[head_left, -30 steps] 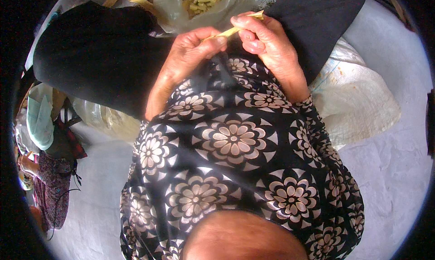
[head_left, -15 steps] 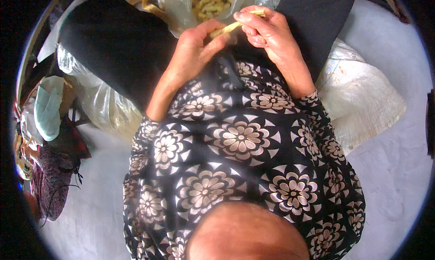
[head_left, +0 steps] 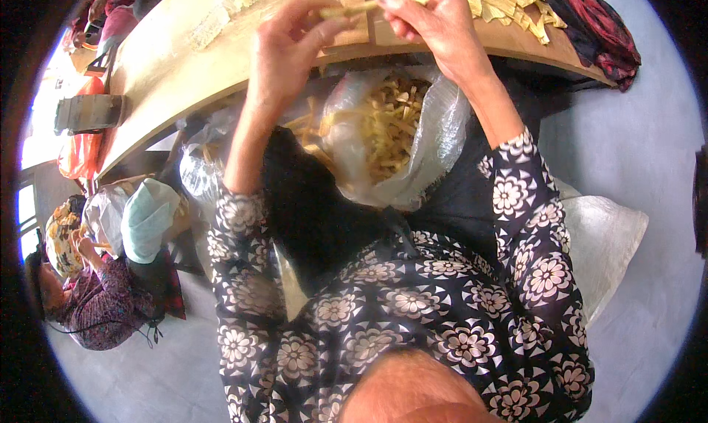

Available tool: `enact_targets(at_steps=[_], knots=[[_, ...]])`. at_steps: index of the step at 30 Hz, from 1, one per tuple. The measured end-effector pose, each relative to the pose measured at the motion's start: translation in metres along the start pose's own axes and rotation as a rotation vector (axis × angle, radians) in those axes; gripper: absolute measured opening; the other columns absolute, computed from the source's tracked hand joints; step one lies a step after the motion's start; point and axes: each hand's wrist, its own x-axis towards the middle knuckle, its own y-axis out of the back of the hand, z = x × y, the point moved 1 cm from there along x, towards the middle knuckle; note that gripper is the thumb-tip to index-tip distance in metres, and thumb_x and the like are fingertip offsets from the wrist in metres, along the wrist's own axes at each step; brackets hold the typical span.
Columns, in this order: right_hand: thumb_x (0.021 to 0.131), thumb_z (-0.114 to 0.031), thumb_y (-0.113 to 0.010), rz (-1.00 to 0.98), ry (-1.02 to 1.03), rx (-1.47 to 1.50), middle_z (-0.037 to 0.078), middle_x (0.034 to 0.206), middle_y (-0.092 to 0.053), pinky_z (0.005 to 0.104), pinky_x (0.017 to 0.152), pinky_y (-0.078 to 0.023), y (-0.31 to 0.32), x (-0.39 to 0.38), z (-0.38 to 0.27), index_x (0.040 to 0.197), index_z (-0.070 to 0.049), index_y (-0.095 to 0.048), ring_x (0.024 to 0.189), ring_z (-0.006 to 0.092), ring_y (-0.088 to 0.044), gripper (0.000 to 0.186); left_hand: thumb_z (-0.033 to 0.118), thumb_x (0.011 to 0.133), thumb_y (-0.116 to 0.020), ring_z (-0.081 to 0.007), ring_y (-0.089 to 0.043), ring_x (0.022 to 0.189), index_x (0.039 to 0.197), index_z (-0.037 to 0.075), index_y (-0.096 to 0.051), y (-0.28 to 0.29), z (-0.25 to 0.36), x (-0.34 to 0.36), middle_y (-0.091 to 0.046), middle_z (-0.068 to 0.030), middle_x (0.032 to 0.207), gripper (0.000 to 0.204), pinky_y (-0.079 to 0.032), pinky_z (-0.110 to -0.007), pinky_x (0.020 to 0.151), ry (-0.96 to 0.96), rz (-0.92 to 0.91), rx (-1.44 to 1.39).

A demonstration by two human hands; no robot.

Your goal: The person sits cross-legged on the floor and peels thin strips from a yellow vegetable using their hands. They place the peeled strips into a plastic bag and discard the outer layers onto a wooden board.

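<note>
A narrow, pale yellow folded strip (head_left: 359, 8) spans the gap between my two hands, above the near edge of the table. My right hand (head_left: 436, 26) pinches it between thumb and fingers, with a short end showing past the grip. At its other end is my left hand (head_left: 286, 50), its thumb and fingers around the strip and slightly blurred. Below both hands, an open white plastic sack (head_left: 442, 132) sits between my legs. Many short yellow pieces (head_left: 391, 128) lie inside it.
Flat yellow strips (head_left: 509, 6) are spread over the curved wooden table (head_left: 173, 69). Dark red patterned cloth (head_left: 605, 32) hangs at its right end. Another person (head_left: 110, 305) sits at the left, beside a pale blue cloth-like item (head_left: 149, 220). A white sack (head_left: 601, 238) lies on the right.
Both hands have moved forward with the strip, from over my lap to above the table edge. The view has tilted up, bringing the table and more of the sack into sight.
</note>
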Motion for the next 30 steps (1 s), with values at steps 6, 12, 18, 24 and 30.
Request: enact_targets(at_steps=[6,12,18,24,30], knots=[[0.083,-0.021,-0.056,0.023,0.004,0.061,-0.003,0.066,-0.054,0.0149,0.048,-0.04,-0.006,0.035,0.004,0.087,-0.004,-0.057,0.053,0.002,-0.049,0.017,0.01,0.08,-0.06,-0.0079,-0.053,0.07,0.1,0.002,-0.057,0.02,-0.011,0.037,-0.059,-0.0027,0.079,0.022,-0.043,-0.02,0.064,-0.043,-0.034,0.082],[0.083,-0.021,-0.056,0.062,0.004,0.036,-0.003,0.067,-0.055,0.0153,0.046,-0.039,0.0,0.041,0.013,0.087,-0.004,-0.057,0.053,0.0025,-0.049,0.017,0.011,0.08,-0.06,-0.0087,-0.054,0.07,0.1,0.002,-0.057,0.016,-0.02,0.045,-0.06,-0.0039,0.079,0.022,-0.044,-0.02,0.065,-0.101,-0.058,0.088],[0.083,-0.02,-0.057,0.063,-0.008,-0.049,-0.001,0.064,-0.055,0.0167,0.044,-0.038,-0.001,0.041,0.029,0.085,-0.003,-0.058,0.051,0.0034,-0.049,0.018,0.013,0.078,-0.063,-0.0079,-0.054,0.067,0.098,0.002,-0.058,0.011,-0.041,0.043,-0.06,-0.0026,0.076,0.023,-0.044,-0.02,0.063,-0.02,0.013,0.119],[0.082,-0.009,-0.057,0.118,0.008,-0.097,0.0,0.065,-0.055,0.018,0.044,-0.038,0.006,0.002,0.015,0.084,0.0,-0.058,0.05,0.0043,-0.047,0.009,0.017,0.078,-0.063,-0.0077,-0.054,0.068,0.102,0.003,-0.058,0.022,-0.044,-0.007,-0.059,-0.001,0.077,0.028,-0.043,-0.02,0.062,0.156,0.048,-0.011],[0.08,-0.007,-0.059,-0.029,-0.161,-0.075,0.0,0.074,-0.056,0.0192,0.052,-0.043,-0.001,-0.067,0.018,0.105,0.001,-0.049,0.062,0.0066,-0.053,0.029,0.014,0.076,-0.064,-0.0121,-0.055,0.089,0.107,0.001,-0.055,-0.011,-0.015,-0.066,-0.059,-0.0051,0.098,0.035,-0.043,-0.025,0.081,0.297,-0.135,0.004]])
